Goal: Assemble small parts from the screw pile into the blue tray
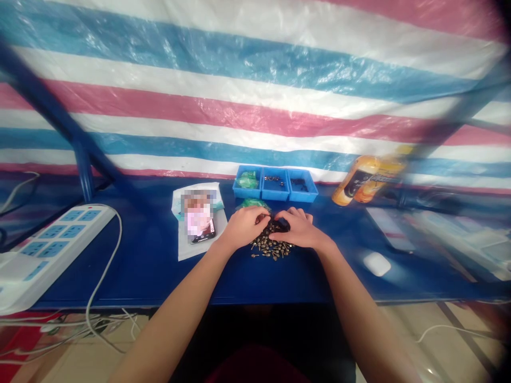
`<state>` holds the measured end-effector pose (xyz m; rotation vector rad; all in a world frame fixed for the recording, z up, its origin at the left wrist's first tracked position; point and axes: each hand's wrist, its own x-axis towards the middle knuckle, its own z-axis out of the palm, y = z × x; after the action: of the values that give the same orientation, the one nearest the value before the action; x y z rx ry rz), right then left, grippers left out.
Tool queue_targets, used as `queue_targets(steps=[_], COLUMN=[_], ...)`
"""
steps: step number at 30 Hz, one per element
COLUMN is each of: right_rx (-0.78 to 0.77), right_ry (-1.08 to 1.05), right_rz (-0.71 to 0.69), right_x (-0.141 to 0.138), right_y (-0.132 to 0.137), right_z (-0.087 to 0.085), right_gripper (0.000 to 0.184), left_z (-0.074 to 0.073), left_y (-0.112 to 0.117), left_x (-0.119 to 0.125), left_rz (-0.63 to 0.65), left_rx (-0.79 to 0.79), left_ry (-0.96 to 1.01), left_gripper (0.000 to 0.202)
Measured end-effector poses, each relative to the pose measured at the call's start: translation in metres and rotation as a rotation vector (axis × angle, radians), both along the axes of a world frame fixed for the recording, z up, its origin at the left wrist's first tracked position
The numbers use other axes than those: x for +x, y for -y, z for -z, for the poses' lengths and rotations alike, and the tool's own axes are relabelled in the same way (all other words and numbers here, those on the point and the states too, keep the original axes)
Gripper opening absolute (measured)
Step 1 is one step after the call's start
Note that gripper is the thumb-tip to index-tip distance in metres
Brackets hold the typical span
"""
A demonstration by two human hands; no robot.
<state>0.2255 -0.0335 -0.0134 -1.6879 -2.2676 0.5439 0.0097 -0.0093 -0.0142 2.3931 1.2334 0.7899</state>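
Observation:
A pile of small brass-coloured, screw-like metal parts (273,249) lies on the blue table between my hands. My left hand (248,226) is at the pile's left side, its fingers curled in and the thumb close to the index finger; whatever is between them is too small to tell. Over the right side of the pile, my right hand (298,227) curls round, thumb low on the parts and index finger above. Something dark shows inside its curl, but I cannot make it out. A green plastic bag (255,204) lies just behind my hands.
Behind stand three joined blue bins: a left bin (235,187) with a green bag, a middle bin (275,196) and a right bin (305,198) with small parts. A phone (203,234) and power strip (56,234) lie left; orange bottles (355,181) and a white case (377,264) right.

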Motion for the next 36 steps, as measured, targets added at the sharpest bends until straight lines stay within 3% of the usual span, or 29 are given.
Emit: queue_targets(steps=[14, 21, 31, 36], right_rx=[0.082, 0.096, 0.152, 0.174], right_ry=[-0.146, -0.206, -0.574, -0.623], right_rz=[-0.032, -0.045, -0.007, -0.031], right_x=[-0.006, -0.007, -0.008, -0.011], right_y=[-0.005, -0.006, -0.009, -0.009], right_z=[0.001, 0.001, 0.006, 0.007], right_gripper=[0.013, 0.011, 0.017, 0.011], left_z=[0.002, 0.001, 0.000, -0.004], left_y=[-0.001, 0.000, 0.000, 0.001], left_x=[0.001, 0.001, 0.002, 0.003], left_rz=[0.011, 0.016, 0.037, 0.071], left_rx=[0.006, -0.011, 0.024, 0.030], left_ry=[-0.030, -0.034, 0.012, 0.050], left_gripper=[0.021, 0.019, 0.024, 0.027])
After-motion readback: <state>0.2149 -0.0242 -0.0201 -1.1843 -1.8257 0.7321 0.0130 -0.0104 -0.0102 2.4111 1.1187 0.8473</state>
